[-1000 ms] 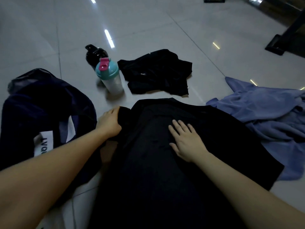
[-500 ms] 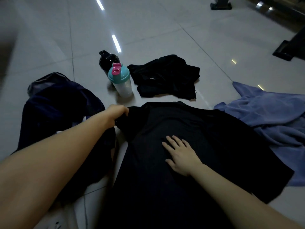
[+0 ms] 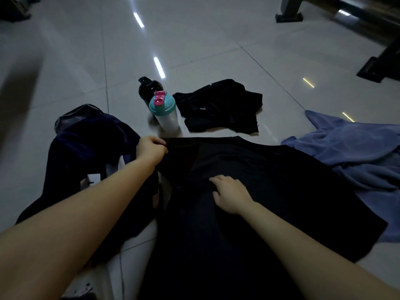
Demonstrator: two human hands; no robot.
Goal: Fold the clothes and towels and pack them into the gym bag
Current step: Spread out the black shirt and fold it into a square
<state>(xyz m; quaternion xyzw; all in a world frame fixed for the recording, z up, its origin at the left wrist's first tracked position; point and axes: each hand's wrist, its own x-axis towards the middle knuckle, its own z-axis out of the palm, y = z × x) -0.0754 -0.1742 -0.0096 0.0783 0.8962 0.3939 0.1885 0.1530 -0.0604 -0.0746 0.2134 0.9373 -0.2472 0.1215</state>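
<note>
Black shirt [image 3: 270,202] is lying spread on the floor [image 3: 216,40] at centre frame. Right hand [image 3: 232,195] is pressing its middle, grip relaxed and holding nothing. Left hand [image 3: 151,149] is pinching the upper-left shoulder edge. Recommended: pull that edge taut before folding inward, anchoring the middle firmly. Gym bag [image 3: 91,148] is lying at left, blue towel [image 3: 357,152] at right.

The shaker [image 3: 165,111] and black bottle [image 3: 149,87] stand just past your shirt's [image 3: 270,191] far left corner, near your left hand [image 3: 151,149]. A black garment [image 3: 220,107] lies right of them. The bag [image 3: 91,144] crowds the shirt's left edge, and the towel [image 3: 357,152] touches its right. Beyond the bottles, open floor [image 3: 216,44] runs to the bench feet [image 3: 376,68] far right.
</note>
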